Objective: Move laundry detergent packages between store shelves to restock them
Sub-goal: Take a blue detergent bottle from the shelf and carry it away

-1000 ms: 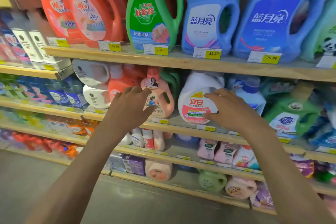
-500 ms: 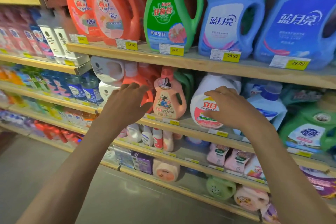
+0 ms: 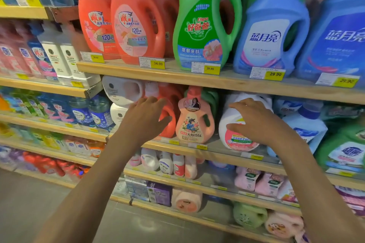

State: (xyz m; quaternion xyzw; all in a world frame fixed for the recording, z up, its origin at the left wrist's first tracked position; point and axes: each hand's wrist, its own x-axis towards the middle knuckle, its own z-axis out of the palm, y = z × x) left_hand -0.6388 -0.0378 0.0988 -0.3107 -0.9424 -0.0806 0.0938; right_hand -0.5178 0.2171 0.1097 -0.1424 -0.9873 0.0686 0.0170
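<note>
Bottle label [image 3: 240, 141] sits partly behind right hand [image 3: 258, 122].

The top wooden shelf [image 3: 217, 80] holds big bottles standing in a row: orange bottles [image 3: 136, 25], a green bottle [image 3: 199, 31], then blue bottles [image 3: 270, 39]. On the shelf below [image 3: 227, 154], a small peach bottle [image 3: 194, 124] stands between a red bottle [image 3: 168, 130] and a white bottle [image 3: 240, 143]. Yellow price tags [image 3: 275, 74] stick on the edges.

Narrow gap btwn peach bottle [image 3: 194, 122] and white bottle [image 3: 240, 141], w/ green bottle [image 3: 211, 99] blocking behind it. Red bottle [image 3: 170, 130] crowds peach's left. Shelf board [image 3: 217, 81] sits close over caps; shelf front is open.
</note>
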